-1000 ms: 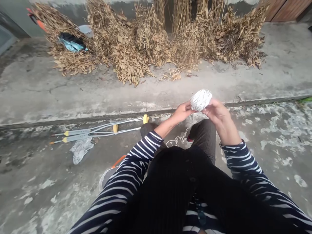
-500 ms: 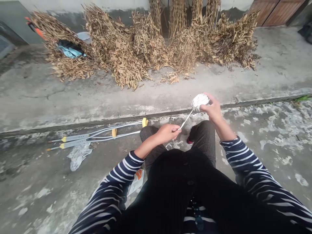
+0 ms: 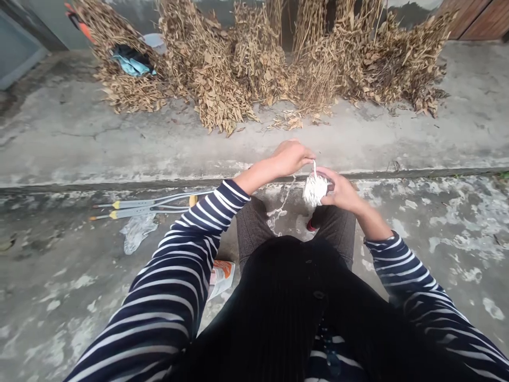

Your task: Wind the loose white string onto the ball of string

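My right hand (image 3: pixel 342 192) is closed round the side of a ball of white cord (image 3: pixel 314 190), thumb below and fingers above. Just above the ball, my left hand (image 3: pixel 293 157) pinches the white strand (image 3: pixel 315 167) that rises from it. A loose length of the same cord (image 3: pixel 283 206) hangs below my left hand and reaches down between my knees. The ball is held over my lap, off the ground.
A pair of crutches (image 3: pixel 155 202) lies on the concrete at left, beside a clear plastic bag (image 3: pixel 138 231). Bundles of dried stalks (image 3: pixel 222 79) lean along the wall on a raised step (image 3: pixel 167 154). An orange-and-white packet (image 3: pixel 221 273) lies by my left leg.
My left hand has moved up and to the right, from below the ball to above it. The ball in my right hand has come lower and slightly left.
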`<move>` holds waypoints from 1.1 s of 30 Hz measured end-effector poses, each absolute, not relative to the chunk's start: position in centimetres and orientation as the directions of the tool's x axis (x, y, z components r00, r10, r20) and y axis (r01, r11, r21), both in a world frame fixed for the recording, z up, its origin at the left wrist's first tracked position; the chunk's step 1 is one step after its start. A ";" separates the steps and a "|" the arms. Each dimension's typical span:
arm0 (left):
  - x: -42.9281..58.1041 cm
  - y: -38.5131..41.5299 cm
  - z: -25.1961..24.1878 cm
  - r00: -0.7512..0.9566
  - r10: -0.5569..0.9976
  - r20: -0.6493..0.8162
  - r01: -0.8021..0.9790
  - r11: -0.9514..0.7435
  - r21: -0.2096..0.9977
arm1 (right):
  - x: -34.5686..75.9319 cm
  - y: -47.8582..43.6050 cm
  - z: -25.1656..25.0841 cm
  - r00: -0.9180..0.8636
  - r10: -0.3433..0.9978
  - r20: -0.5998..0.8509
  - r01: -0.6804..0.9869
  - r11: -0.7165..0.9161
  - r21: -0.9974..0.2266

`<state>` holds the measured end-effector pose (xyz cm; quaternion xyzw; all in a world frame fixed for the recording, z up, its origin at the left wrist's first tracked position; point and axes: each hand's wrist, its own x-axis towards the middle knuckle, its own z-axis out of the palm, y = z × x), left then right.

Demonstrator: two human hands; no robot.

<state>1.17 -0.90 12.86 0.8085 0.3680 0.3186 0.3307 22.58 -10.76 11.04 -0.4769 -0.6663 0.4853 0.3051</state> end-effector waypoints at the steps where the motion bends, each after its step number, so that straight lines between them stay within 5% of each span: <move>1: 1.3 -0.6 11.9 0.556 0.795 0.245 0.374 -0.501 0.780 | 22.4 -11.2 11.6 -0.379 0.923 -0.072 0.225 0.016 -0.974; 5: 2.1 -1.6 8.2 0.578 0.811 0.095 0.304 -0.322 0.897 | 22.4 -12.1 13.3 -0.278 0.959 -0.057 -0.023 -0.066 -0.998; 11: 4.0 -6.3 5.4 0.588 0.803 -0.097 0.253 -0.069 0.965 | 23.1 -11.1 13.9 -0.047 0.998 -0.030 -0.017 -0.030 -0.999; 21: 2.3 -6.8 7.1 0.710 0.695 -0.115 0.011 0.153 0.988 | 26.2 -6.7 14.9 0.064 0.998 -0.015 -0.307 0.005 -0.952; 26: 2.7 -7.3 8.0 0.770 0.634 -0.078 -0.011 0.135 0.991 | 25.9 -4.3 14.9 0.263 0.960 0.100 -0.212 0.158 -0.964; 33: 0.6 -9.1 5.3 0.767 0.619 -0.170 0.109 0.135 0.985 | 27.3 -2.6 19.8 0.571 0.730 0.376 -0.060 0.493 -0.868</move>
